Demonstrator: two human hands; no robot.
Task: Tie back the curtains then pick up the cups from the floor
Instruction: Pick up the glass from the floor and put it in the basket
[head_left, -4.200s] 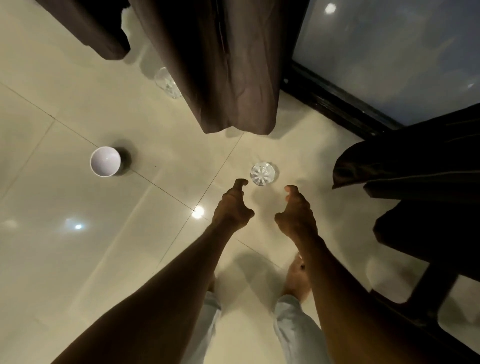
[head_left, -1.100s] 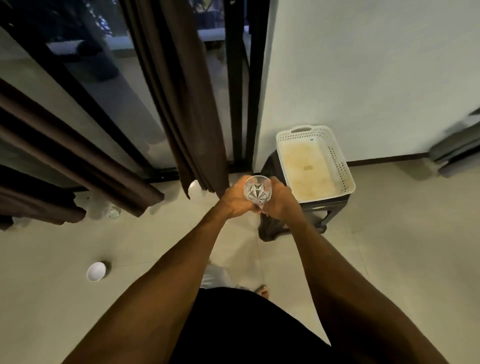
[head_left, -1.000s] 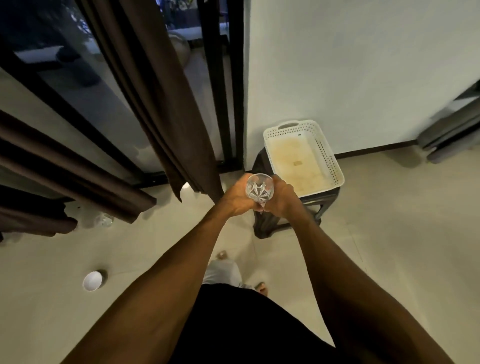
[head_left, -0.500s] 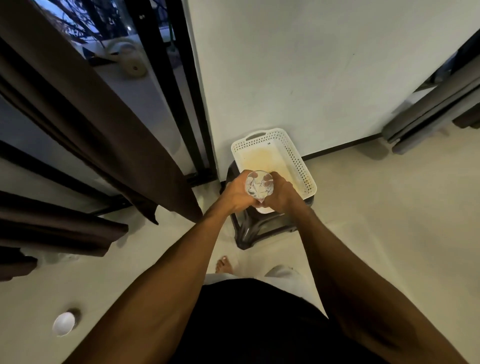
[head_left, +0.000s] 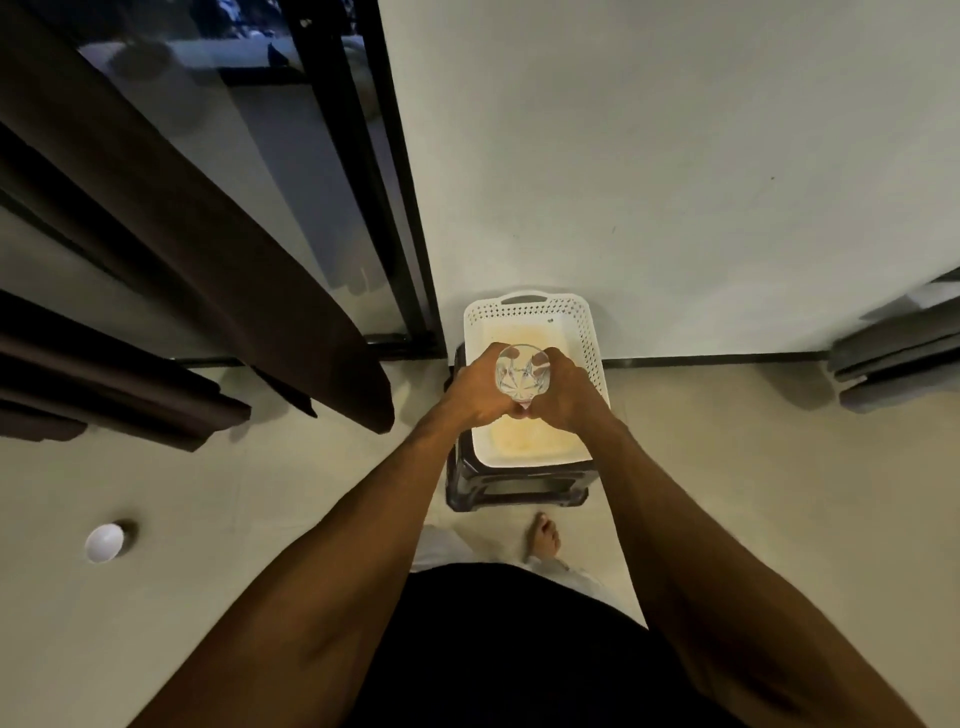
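Both hands, left hand (head_left: 478, 389) and right hand (head_left: 563, 392), wrap the glass (head_left: 521, 373) mid-frame over the basket (head_left: 592, 343) (slippery, a loosened grip could drop it).

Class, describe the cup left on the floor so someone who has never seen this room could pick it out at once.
Start at the dark brown curtains on the left, hanging over the pale floor. Below their ends, near the picture's left edge, a small white cup sits alone. It is opaque white and untouched, unlike the clear cut glass held over the white basket.
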